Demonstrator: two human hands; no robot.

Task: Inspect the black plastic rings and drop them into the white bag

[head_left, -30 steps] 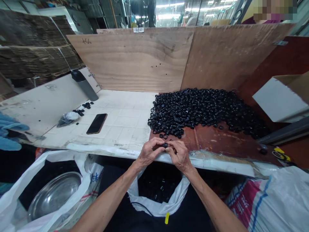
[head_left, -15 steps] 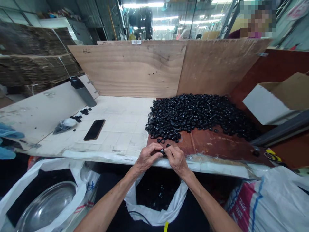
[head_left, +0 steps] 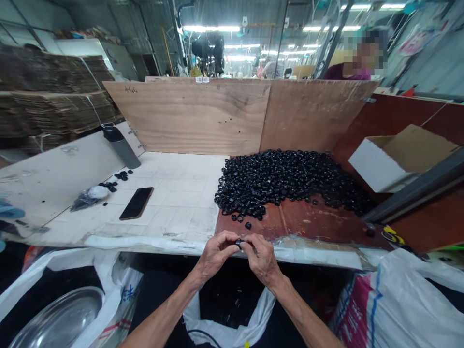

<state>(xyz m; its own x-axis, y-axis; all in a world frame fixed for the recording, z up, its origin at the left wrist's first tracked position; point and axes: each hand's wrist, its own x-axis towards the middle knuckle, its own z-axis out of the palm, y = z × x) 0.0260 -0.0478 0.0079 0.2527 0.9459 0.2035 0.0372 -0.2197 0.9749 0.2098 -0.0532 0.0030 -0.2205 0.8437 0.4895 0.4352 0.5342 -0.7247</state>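
Both hands meet at the table's front edge around one small black plastic part (head_left: 239,242). My left hand (head_left: 218,253) pinches it between thumb and fingers from the left. From the right, my right hand (head_left: 260,257) grips the same part with its fingertips. Just beyond the hands, a single loose black piece (head_left: 248,225) lies on the red-brown board. Behind it spreads a large heap of small black ring-like parts (head_left: 282,179). Below my hands hangs an open white sack (head_left: 250,333) with black pieces inside.
A phone (head_left: 137,203) and a grey bottle (head_left: 125,150) lie at the left. A white cardboard box (head_left: 379,166) stands at the right, with yellow-handled scissors (head_left: 393,236) nearby. A metal bowl (head_left: 61,316) sits in the left sack. Another person (head_left: 350,70) is behind the plywood panel (head_left: 188,116).
My hands stay pinched on the small part, the right one slightly turned. A black piece by the right fingers now lies loose on the board. The camera view has tilted up a little.
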